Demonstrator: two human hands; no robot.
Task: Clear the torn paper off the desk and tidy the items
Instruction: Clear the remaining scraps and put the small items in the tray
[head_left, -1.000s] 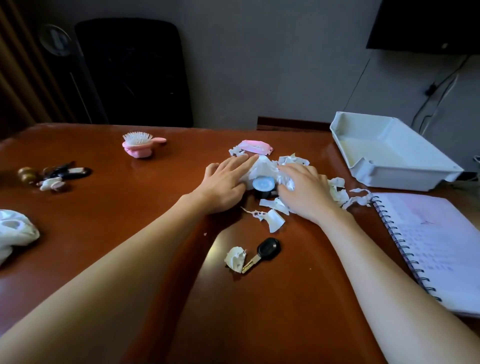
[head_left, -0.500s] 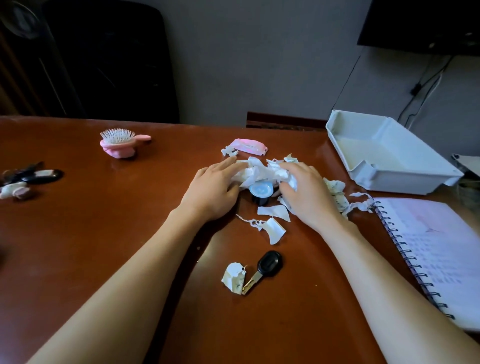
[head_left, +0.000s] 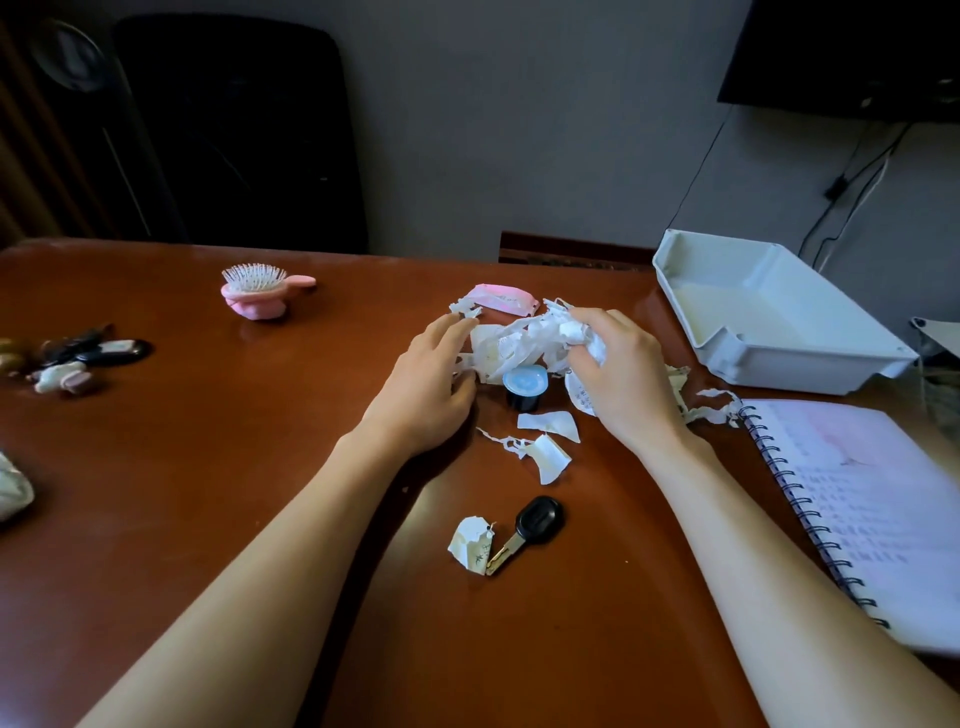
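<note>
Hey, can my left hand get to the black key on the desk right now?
Probably yes. The black key lies on bare desk nearer the person than the left hand, only a paper scrap beside its blade. That hand just touches the torn paper pile and seems to hold nothing.

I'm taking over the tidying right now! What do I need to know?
Right hand grips a bunch of torn paper; left hand open, fingers touching its left edge.
Loose scraps lie near the blue-lidded cup, by the key and beside the notebook.
Done: paper partly bunched. Left: gather those scraps, clear all paper off the desk, tidy the items.
</note>
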